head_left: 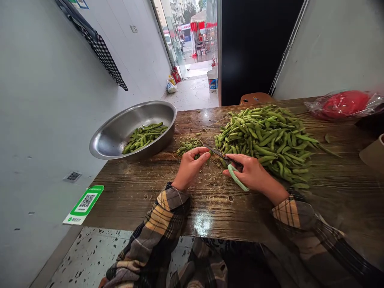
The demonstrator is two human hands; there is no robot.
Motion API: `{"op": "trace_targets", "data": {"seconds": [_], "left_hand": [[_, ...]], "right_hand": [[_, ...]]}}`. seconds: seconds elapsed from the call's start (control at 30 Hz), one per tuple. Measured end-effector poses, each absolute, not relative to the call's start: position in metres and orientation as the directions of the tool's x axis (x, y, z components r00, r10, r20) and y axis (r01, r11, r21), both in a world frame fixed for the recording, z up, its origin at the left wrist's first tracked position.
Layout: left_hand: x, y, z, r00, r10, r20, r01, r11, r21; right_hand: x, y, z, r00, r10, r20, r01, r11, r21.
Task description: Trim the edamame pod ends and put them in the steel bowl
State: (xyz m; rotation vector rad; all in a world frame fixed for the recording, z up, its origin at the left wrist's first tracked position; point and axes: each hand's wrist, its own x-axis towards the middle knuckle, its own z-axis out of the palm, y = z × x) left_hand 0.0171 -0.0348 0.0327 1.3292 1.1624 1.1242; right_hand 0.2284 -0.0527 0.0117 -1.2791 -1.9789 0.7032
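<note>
My left hand (193, 164) pinches a green bean pod (197, 156), mostly covered by the fingers. Wrapped round the light green handles of a pair of scissors (236, 179) is my right hand (249, 171); the dark blades point left toward the pod. Just behind the left hand lies a small heap of cut pod tips (189, 145). A large pile of green bean pods (267, 138) spreads over the table behind and right of my right hand. At the left, a metal basin (109, 138) holds several pods (145, 137).
The wooden table (132, 192) has scattered trimmings. A green QR code card (85, 203) sits at its left edge. On the right are a red item in clear plastic (345, 105) and a tan container (373, 154). Beyond the table, a doorway shows a white bucket (212, 80).
</note>
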Motion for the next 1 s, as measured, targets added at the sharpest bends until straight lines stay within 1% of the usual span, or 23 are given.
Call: {"op": "trace_targets", "data": {"seconds": [0.17, 0.3, 0.4, 0.5, 0.6, 0.67, 0.73, 0.87, 1.0], "left_hand": [[0.0166, -0.0329, 0.0323, 0.142, 0.986, 0.085, 0.246, -0.118, 0.962], [0.0149, -0.0317, 0.0317, 0.183, 0.978, 0.101, 0.272, -0.149, 0.951], [0.0130, -0.0307, 0.0314, 0.207, 0.977, 0.047, 0.249, -0.099, 0.963], [0.0116, -0.0296, 0.0299, 0.198, 0.980, -0.024, 0.160, -0.008, 0.987], [0.0112, -0.0282, 0.0278, 0.159, 0.985, -0.065, -0.048, 0.074, 0.996], [0.0108, -0.0271, 0.0272, 0.120, 0.990, -0.075, -0.182, 0.096, 0.979], [0.0099, -0.0260, 0.0273, 0.087, 0.993, -0.079, -0.266, 0.099, 0.959], [0.0085, -0.0256, 0.0290, 0.072, 0.994, -0.079, -0.353, 0.100, 0.930], [0.0127, -0.0286, 0.0299, 0.100, 0.993, -0.063, -0.355, 0.095, 0.930]], "right_hand": [[0.2291, -0.0533, 0.0102, -0.392, 0.892, 0.226, 0.585, 0.431, -0.687], [0.2314, -0.0526, 0.0115, -0.408, 0.884, 0.230, 0.576, 0.444, -0.686], [0.2331, -0.0518, 0.0129, -0.427, 0.876, 0.222, 0.555, 0.448, -0.701], [0.2331, -0.0510, 0.0137, -0.423, 0.883, 0.205, 0.546, 0.429, -0.720], [0.2315, -0.0509, 0.0142, -0.363, 0.913, 0.187, 0.558, 0.373, -0.741], [0.2306, -0.0512, 0.0146, -0.304, 0.935, 0.184, 0.574, 0.334, -0.748], [0.2302, -0.0517, 0.0151, -0.258, 0.947, 0.193, 0.584, 0.312, -0.749], [0.2298, -0.0528, 0.0166, -0.240, 0.947, 0.212, 0.576, 0.315, -0.754], [0.2275, -0.0546, 0.0198, -0.248, 0.946, 0.209, 0.577, 0.317, -0.753]]}}
